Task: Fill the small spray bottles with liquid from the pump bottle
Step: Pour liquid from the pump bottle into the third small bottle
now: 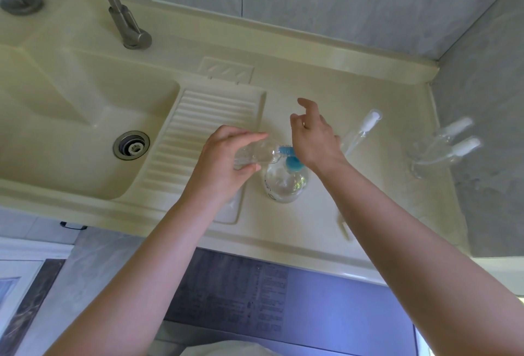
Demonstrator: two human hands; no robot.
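1. Our left hand (226,154) grips a small clear spray bottle (255,154), held on its side, its open neck pointing right at the blue pump nozzle (285,150).
2. The pump bottle (286,185) stands upright near the table's (297,228) front edge, holding clear liquid.
3. Our right hand (314,137) hovers over the pump head, fingers loose, holding nothing.
4. Three more small bottles (442,148) lie toward the right edge; their contents are unclear.

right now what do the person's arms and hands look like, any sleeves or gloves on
Both are bare: no gloves on the left hand or right hand, and no sleeves anywhere on the forearms in view. No rings, watch or wristband show on either.
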